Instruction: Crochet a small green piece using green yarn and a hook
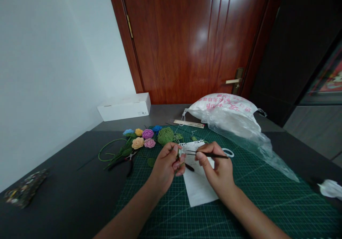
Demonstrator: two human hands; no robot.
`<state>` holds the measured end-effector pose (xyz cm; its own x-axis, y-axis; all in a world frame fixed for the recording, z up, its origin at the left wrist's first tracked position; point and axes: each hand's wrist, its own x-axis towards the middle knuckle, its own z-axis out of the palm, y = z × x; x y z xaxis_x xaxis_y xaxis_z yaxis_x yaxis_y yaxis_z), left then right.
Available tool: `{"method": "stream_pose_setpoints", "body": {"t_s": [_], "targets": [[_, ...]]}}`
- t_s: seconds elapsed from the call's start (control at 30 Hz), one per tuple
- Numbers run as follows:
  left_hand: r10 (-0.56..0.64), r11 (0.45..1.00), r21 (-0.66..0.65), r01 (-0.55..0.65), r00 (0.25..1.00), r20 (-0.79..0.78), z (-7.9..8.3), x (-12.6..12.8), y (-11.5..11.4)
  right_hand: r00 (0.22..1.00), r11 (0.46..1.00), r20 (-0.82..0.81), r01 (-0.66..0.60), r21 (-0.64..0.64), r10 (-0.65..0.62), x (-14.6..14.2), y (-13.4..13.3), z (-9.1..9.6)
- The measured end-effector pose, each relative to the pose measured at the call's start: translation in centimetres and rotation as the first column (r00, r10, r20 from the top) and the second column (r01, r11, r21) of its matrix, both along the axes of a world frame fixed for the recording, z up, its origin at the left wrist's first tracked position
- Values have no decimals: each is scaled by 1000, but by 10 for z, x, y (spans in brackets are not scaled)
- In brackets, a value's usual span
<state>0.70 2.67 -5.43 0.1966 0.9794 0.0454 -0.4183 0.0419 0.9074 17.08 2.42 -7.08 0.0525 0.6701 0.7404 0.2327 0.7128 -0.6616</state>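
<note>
View: head camera, looking down at a green cutting mat (267, 203) on a dark tabletop (53, 203).

Left hand (166, 166): fingers curl closed around a small pale crocheted piece (181, 153), mostly hidden; it sits at the frame's center, above the paper.

Right hand (213, 166): thumb and forefinger pinch tightly on a thin dark-handled crochet hook (211, 155), whose tip points at the crocheted piece.

Progress: six crocheted roses (141, 137) look finished, while the piece in hand looks incomplete, though its shape is hard to tell.

Counts: six roses (two blue, one yellow, one purple, one peach, one pink); one ball of green yarn (165, 136); one pair of pliers (125, 164); one spiral-bound paper pad (197, 182); several green crocheted leaves (151, 162), number unclear.

Nearby: a green wire stem (107, 149) lies left of the mat; white-handled scissors (228, 152) sit just right of the right hand.

Upper frame: a plastic bag (227, 114), a ruler (188, 123), a white box (124, 107) and a wooden door (171, 42).
</note>
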Motion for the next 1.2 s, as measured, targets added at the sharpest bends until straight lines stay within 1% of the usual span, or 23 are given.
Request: {"method": "stream_pose_setpoints", "body": {"t_s": [0.1, 0.17, 0.27, 0.37, 0.47, 0.6, 0.77, 0.87, 0.93, 1.0, 1.1, 1.2], "targets": [[22, 1000, 21, -22, 1000, 23, 2, -2, 0, 994, 997, -106, -42, -60, 36, 3, 0, -1], [16, 1000, 26, -17, 1000, 26, 2, -2, -1, 989, 992, -125, -95, -84, 85, 2, 2, -3], [2, 1000, 26, -2, 1000, 21, 2, 1, -3, 990, 992, -95, -114, -56, 108, -2, 2, -6], [-10, 1000, 27, 9, 1000, 12, 0, 2, -4, 994, 996, -61, -90, -9, 89, -5, 0, -5], [-16, 999, 29, 16, 1000, 1, -1, 2, -5, 996, 997, -41, -76, 4, 76, -5, -1, -3], [-18, 999, 28, 18, 1000, -17, -1, 2, -5, 995, 997, -77, -63, -44, 60, -4, -1, -2], [-30, 999, 32, 31, 999, -34, 0, 2, -5, 987, 986, -142, -96, -133, 77, -5, -1, -3], [-47, 998, 33, 48, 998, -39, -2, 2, -5, 971, 973, -209, -154, -173, 117, -7, -1, -1], [-66, 997, 34, 67, 997, -43, -3, 2, -5, 953, 962, -258, -208, -179, 159, -10, -1, 0], [-83, 996, 38, 85, 995, -46, -4, 2, -6, 943, 954, -281, -236, -184, 179, -12, -2, 0], [-101, 994, 47, 103, 994, -46, -5, 2, -8, 955, 960, -250, -207, -186, 158, -13, -3, -2], [-110, 993, 47, 112, 993, -45, -9, 4, -10, 981, 983, -153, -138, -116, 120, -13, -4, -5]]}}
